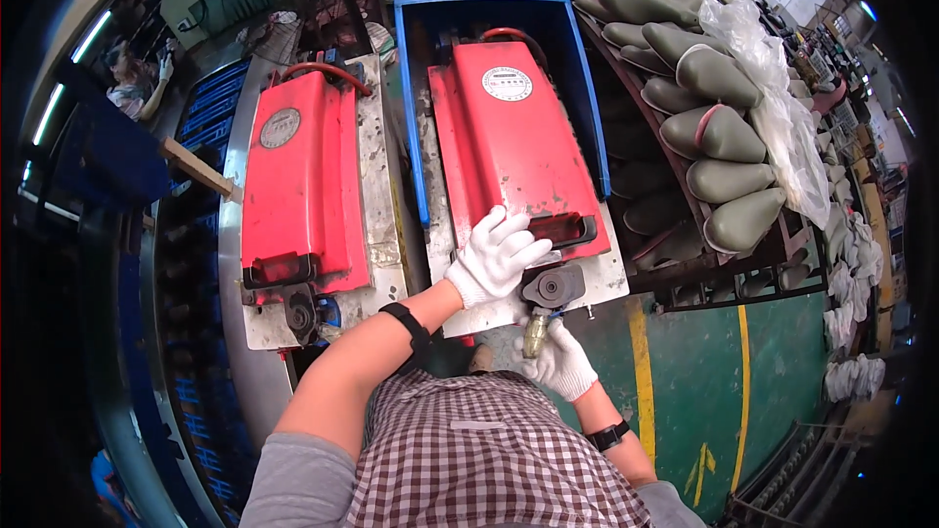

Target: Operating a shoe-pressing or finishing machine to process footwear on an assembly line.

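My left hand [497, 259], in a white knit glove, lies over the front edge of a red machine cover [514, 152], fingers stretched and slightly apart. Beside its fingertips is the cover's black recessed handle [565, 232]. Just below sits a round dark knob-like part [551, 286] at the front of the pale base plate [608, 276]. From it a brass-coloured fitting [535, 332] points toward me. My gloved right hand [562, 364] closes around this fitting from the right and below; part of its grip is hidden.
A blue hood [416, 108] surrounds the cover's back and sides. A second red machine cover [303, 186] stands at left. On the right, a rack holds several olive-green boots [719, 75] near crumpled clear plastic [773, 108]. Yellow lines [642, 372] mark the green floor. A person [132, 78] is far left.
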{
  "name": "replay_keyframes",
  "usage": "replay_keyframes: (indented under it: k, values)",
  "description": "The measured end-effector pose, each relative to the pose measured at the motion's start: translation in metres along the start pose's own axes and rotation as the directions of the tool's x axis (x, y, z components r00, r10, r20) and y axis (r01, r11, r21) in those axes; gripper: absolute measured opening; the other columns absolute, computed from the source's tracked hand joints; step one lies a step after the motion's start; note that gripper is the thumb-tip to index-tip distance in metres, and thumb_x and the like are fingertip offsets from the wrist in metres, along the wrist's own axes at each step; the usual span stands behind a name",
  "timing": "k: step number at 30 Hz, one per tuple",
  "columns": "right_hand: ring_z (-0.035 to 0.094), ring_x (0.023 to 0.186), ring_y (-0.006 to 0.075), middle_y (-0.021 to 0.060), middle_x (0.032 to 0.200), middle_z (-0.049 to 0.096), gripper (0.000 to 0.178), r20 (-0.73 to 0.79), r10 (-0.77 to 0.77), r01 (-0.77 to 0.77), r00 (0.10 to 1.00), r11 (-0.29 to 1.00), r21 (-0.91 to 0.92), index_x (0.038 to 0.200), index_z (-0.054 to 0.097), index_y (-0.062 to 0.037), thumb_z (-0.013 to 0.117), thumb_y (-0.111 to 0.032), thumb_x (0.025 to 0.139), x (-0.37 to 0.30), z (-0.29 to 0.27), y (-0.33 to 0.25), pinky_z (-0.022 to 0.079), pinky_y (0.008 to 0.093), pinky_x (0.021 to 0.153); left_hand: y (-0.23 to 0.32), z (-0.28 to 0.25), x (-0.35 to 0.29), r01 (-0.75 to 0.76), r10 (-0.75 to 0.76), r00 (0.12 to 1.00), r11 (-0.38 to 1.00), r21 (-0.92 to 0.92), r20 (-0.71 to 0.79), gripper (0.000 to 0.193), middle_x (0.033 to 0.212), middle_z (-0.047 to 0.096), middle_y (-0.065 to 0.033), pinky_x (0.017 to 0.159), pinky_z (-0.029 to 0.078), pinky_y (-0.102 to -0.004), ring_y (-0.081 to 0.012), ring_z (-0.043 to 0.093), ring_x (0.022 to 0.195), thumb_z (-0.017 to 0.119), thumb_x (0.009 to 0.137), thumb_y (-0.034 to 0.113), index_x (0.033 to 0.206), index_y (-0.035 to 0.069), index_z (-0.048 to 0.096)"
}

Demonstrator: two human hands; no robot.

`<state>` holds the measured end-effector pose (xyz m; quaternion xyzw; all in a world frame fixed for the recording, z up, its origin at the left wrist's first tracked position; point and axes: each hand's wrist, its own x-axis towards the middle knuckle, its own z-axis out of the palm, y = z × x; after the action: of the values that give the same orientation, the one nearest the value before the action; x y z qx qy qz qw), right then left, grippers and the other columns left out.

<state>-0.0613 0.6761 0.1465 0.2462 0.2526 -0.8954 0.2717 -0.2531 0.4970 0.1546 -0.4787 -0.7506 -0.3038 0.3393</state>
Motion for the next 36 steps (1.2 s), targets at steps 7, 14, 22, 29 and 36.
replay_keyframes:
  k: [7, 14, 22, 29, 36]
  values:
    - [0.049, 0.050, 0.0133, 0.0001, 0.073, 0.064, 0.055, -0.119, 0.014, 0.010, 0.993, 0.981, 0.193, 0.127, 0.063, -0.0170, 0.052, -0.066, 0.103, -0.009, -0.061, -0.047, 0.036, 0.0262, 0.046, -0.007, 0.021, -0.016, -0.040, 0.041, 0.997, 0.999, 0.025, -0.058, 0.062, 0.105, 0.060, -0.0055, 0.099, 0.045, -0.0574, -0.0331, 0.061, 0.111, 0.069, 0.066, 0.012, 0.127, 0.015, 0.063]
    - [0.068, 0.079, 0.0180, 0.0040, 0.095, 0.069, 0.029, -0.393, -0.787, 0.260, 0.476, 0.552, -0.792, 0.123, 0.068, -0.0102, 0.064, -0.032, 0.106, 0.008, -0.060, -0.054, 0.054, 0.0376, 0.064, 0.004, -0.020, -0.016, 0.068, -0.061, 0.983, 0.997, -0.034, 0.174, 0.067, 0.136, 0.057, -0.0118, 0.108, 0.043, -0.0602, -0.0383, 0.054, 0.130, 0.070, 0.067, 0.010, 0.134, 0.012, 0.061]
    - [0.067, 0.104, 0.0344, 0.0108, 0.107, 0.073, 0.016, 0.502, -0.836, -0.136, 0.223, -0.536, -0.833, 0.106, 0.073, -0.0077, 0.071, -0.008, 0.090, 0.040, -0.028, -0.062, 0.051, 0.0477, 0.095, 0.004, -0.191, -0.052, 0.533, -0.548, 0.834, 0.831, 0.157, 0.067, 0.043, 0.113, 0.070, -0.0199, 0.097, 0.053, -0.0514, -0.0425, 0.065, 0.107, 0.069, 0.069, 0.003, 0.112, 0.000, 0.068]
    - [0.070, 0.078, 0.0380, 0.0172, 0.086, 0.074, 0.024, 0.344, -0.905, -0.321, 0.250, -0.413, -0.852, 0.094, 0.078, -0.0082, 0.066, -0.028, 0.097, 0.069, -0.019, -0.063, 0.054, 0.0491, 0.073, -0.010, -0.304, -0.139, 0.554, -0.742, 0.663, 0.576, 0.601, 0.100, 0.037, 0.097, 0.074, -0.0124, 0.086, 0.050, -0.0442, -0.0329, 0.065, 0.081, 0.081, 0.077, 0.028, 0.108, 0.010, 0.075]
    - [0.070, 0.077, 0.0433, 0.0213, 0.084, 0.072, 0.031, 0.282, -0.920, -0.402, 0.273, -0.376, -0.835, 0.103, 0.077, -0.0108, 0.060, -0.037, 0.101, 0.072, -0.012, -0.064, 0.054, 0.0523, 0.069, -0.049, -0.273, -0.116, 0.653, -0.925, 0.173, 0.366, 0.664, 0.339, 0.037, 0.087, 0.076, -0.0152, 0.081, 0.055, -0.0480, -0.0346, 0.074, 0.086, 0.070, 0.081, 0.045, 0.094, 0.012, 0.080]
